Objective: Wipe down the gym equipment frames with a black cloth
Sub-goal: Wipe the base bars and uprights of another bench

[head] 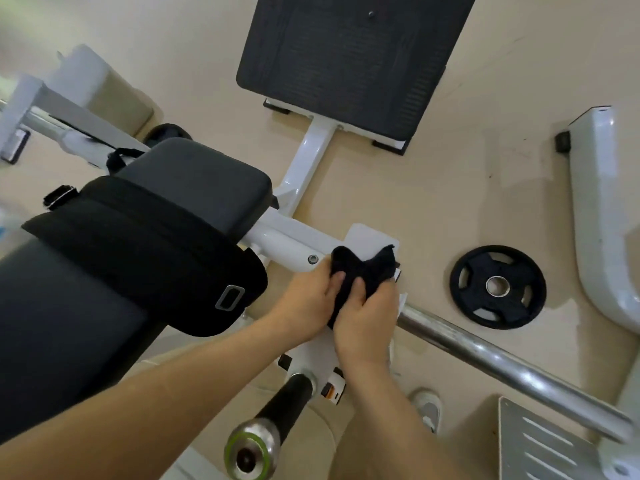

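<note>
Our left hand (304,303) and right hand (367,318), centre frame, both clutch the black cloth (367,268) against the white frame (284,242); wiping seems under way, and next we should probably rub along it.

Left of the left hand (304,303) the black strapped pad (166,258) crowds in. Ahead, under the black cloth (360,275), the white frame (287,244) blocks. Right of the right hand (367,320) a chrome bar (502,362) slants away; beyond it, open floor (415,188) (save one weight plate (497,286)). Between the forearms a black handle (277,414) juts up.
</note>
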Motion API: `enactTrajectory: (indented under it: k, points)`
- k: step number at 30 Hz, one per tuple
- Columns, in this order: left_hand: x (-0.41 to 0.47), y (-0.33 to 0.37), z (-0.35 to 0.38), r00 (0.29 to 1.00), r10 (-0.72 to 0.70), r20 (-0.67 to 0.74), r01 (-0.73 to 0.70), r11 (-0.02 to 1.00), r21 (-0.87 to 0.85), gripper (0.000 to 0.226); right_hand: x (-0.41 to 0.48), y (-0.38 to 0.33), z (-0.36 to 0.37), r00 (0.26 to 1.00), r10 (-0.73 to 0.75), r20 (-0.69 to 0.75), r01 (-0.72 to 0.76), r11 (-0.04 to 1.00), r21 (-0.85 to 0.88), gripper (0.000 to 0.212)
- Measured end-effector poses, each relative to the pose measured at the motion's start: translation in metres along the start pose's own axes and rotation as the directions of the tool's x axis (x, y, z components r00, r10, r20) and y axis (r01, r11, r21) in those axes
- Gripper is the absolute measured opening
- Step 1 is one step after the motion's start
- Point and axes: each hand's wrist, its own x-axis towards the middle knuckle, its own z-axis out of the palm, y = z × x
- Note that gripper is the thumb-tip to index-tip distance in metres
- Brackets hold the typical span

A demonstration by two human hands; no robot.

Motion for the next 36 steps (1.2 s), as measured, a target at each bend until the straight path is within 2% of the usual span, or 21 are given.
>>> enactTrajectory:
  k: [2, 4, 6, 7, 8, 10, 12, 13, 15, 17, 19, 23, 27, 30, 33, 35, 36]
  points:
    - [0.021, 0.014, 0.0, 0.997, 0.072, -0.025, -0.069, 0.992, 0.107, 0.043, 0.019, -0.013, 0.005, 0.997, -0.033, -0.076, 0.028, 0.997, -0.078, 0.044]
    - [0.038, 0.027, -0.002, 0.988, 0.138, -0.066, -0.125, 0.978, 0.17, 0.05, 0.034, -0.017, 0.003, 0.972, -0.179, -0.153, 0.135, 0.956, -0.262, 0.048]
    - [0.054, 0.036, -0.002, 0.979, 0.177, -0.103, -0.167, 0.981, 0.1, 0.04, 0.055, -0.023, -0.002, 0.95, -0.267, -0.164, 0.173, 0.883, -0.436, 0.044]
    - [0.064, 0.041, -0.001, 0.98, 0.166, -0.106, -0.16, 0.985, 0.059, 0.03, 0.07, -0.027, -0.003, 0.957, -0.247, -0.152, 0.154, 0.876, -0.458, 0.04]
    - [0.076, 0.045, 0.0, 0.988, 0.129, -0.084, -0.127, 0.991, 0.032, 0.025, 0.087, -0.029, -0.003, 0.974, -0.187, -0.13, 0.121, 0.908, -0.4, 0.035]
    - [0.097, 0.056, -0.001, 0.999, 0.043, 0.006, -0.043, 0.997, 0.07, 0.026, 0.106, -0.034, -0.004, 1.0, 0.011, -0.011, -0.011, 0.998, -0.068, 0.03]
    - [0.107, 0.061, 0.0, 0.999, 0.008, 0.036, -0.013, 0.989, 0.149, 0.025, 0.103, -0.035, -0.006, 0.992, 0.108, 0.059, -0.116, 0.981, 0.157, 0.031]
    - [0.104, 0.06, 0.002, 1.0, 0.027, 0.014, -0.029, 0.984, 0.176, 0.025, 0.097, -0.031, -0.006, 0.99, 0.127, 0.058, -0.136, 0.97, 0.2, 0.031]
    - [0.088, 0.05, 0.008, 0.984, 0.155, -0.089, -0.141, 0.979, 0.147, 0.025, 0.078, -0.025, -0.006, 0.995, 0.096, 0.024, -0.099, 0.968, 0.232, 0.032]
    - [0.064, 0.031, 0.013, 0.944, 0.293, -0.149, -0.295, 0.955, 0.014, 0.028, 0.056, -0.023, -0.006, 1.0, 0.019, -0.018, -0.015, 0.98, 0.198, 0.037]
    - [0.048, 0.011, 0.014, 0.917, 0.378, -0.128, -0.386, 0.921, -0.043, 0.038, 0.036, -0.021, -0.007, 0.998, -0.046, -0.049, 0.052, 0.989, 0.142, 0.04]
    - [0.017, -0.019, 0.013, 0.89, 0.454, -0.031, -0.449, 0.887, 0.103, 0.047, -0.001, -0.008, -0.016, 0.999, -0.041, -0.031, 0.04, 0.998, -0.038, 0.039]
    - [-0.017, -0.039, 0.005, 0.88, 0.471, 0.062, -0.472, 0.854, 0.22, 0.048, -0.038, 0.006, -0.03, 0.996, -0.031, 0.084, 0.046, 0.981, -0.19, 0.023]
    - [-0.031, -0.04, -0.013, 0.853, 0.504, 0.136, -0.519, 0.79, 0.327, 0.039, -0.045, 0.006, -0.047, 0.972, 0.056, 0.229, 0.025, 0.941, -0.337, 0.01]
    - [-0.042, -0.025, -0.029, 0.858, 0.416, 0.301, -0.51, 0.754, 0.414, 0.019, -0.047, 0.007, -0.07, 0.905, 0.124, 0.407, 0.092, 0.877, -0.471, 0.025]
    - [-0.046, -0.014, -0.036, 0.878, 0.258, 0.404, -0.417, 0.826, 0.379, 0.01, -0.049, 0.011, -0.084, 0.886, 0.132, 0.445, 0.092, 0.89, -0.447, 0.031]
    - [-0.048, -0.005, -0.04, 0.889, 0.158, 0.429, -0.311, 0.896, 0.315, 0.006, -0.05, 0.012, -0.092, 0.883, 0.13, 0.451, 0.066, 0.917, -0.394, 0.031]
